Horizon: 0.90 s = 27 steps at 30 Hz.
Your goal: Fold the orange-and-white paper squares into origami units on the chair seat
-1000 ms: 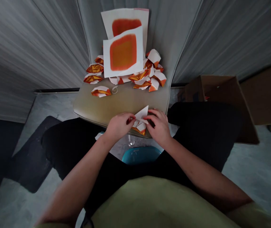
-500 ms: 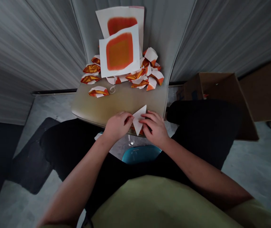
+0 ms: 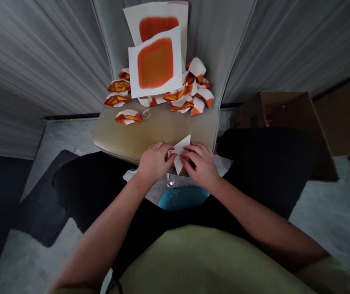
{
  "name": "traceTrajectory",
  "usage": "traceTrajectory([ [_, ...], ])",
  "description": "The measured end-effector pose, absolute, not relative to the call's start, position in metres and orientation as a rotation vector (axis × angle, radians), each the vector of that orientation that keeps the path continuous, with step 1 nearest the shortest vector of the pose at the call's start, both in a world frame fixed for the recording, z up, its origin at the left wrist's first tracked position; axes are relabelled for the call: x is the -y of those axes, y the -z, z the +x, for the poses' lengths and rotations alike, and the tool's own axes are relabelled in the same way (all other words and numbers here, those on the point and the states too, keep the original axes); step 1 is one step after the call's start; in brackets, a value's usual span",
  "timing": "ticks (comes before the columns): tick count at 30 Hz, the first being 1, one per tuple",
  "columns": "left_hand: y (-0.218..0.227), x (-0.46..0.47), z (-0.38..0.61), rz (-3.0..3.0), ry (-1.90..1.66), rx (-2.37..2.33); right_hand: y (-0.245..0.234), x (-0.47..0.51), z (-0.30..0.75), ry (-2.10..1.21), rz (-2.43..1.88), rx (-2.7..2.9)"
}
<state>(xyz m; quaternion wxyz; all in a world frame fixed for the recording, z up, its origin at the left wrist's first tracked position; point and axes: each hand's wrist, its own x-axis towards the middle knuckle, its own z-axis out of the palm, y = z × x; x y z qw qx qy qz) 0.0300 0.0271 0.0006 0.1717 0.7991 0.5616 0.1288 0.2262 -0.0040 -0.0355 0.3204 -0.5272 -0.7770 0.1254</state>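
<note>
My left hand (image 3: 155, 162) and my right hand (image 3: 201, 165) both pinch a folded white paper piece (image 3: 181, 152) at the front edge of a beige padded seat (image 3: 159, 132). Its point sticks up between my hands, and an orange-edged part shows below, mostly hidden by my fingers. Farther back lie several folded white-and-orange paper units (image 3: 187, 94), with more at the left (image 3: 118, 93) and a single one (image 3: 128, 117) nearer me. Two white sheets (image 3: 154, 63) with orange squares lean behind them.
A small rubber band (image 3: 146, 114) lies on the seat. Grey fabric (image 3: 254, 49) rises behind it. An open cardboard box (image 3: 285, 110) stands at the right, past my black-clad knee (image 3: 263, 155). A teal container (image 3: 183, 199) sits below my hands, between my legs.
The view has shifted slightly. My fingers have closed in around the paper, and its lower point now sits lower and more hidden between my hands.
</note>
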Motion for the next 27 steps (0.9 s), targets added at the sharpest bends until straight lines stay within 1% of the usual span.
traceTrajectory([
  [8, 0.002, -0.017, 0.031, 2.672, -0.449, -1.454, 0.036, 0.004, 0.225, -0.300, -1.379, 2.053],
  [14, 0.006, -0.023, 0.027, 2.596, -0.437, -1.323, 0.035, 0.005, 0.225, -0.325, -1.386, 2.046],
  [21, 0.007, -0.010, 0.023, 2.595, -0.482, -1.358, 0.035, 0.005, 0.224, -0.335, -1.392, 2.013],
  [25, 0.016, 0.001, 0.018, 2.661, -0.556, -1.340, 0.035, 0.006, 0.226, -0.295, -1.385, 2.020],
  [27, 0.022, 0.005, 0.015, 2.694, -0.535, -1.340, 0.035, 0.010, 0.227, -0.258, -1.382, 2.041],
])
